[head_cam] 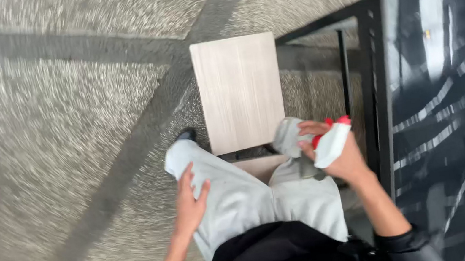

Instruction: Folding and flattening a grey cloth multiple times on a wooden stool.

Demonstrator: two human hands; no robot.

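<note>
Gripping the white spray bottle (pixel 331 142) in my right hand (pixel 340 155), I have my fingers wrapped around its neck just below the red trigger, with a grey cloth (pixel 289 136) bunched against the same hand on its left side. The bottle's long axis tilts from my palm up and to the right, nozzle end toward the left edge of the glossy black tabletop (pixel 448 90), which lies just beside that hand. My left hand (pixel 189 201) rests flat on my left thigh, fingers spread, holding nothing, well apart from the bottle. A pale wooden stool (pixel 238 91) stands ahead of my knees, near the table's black frame; motion blur smears the carpet.
</note>
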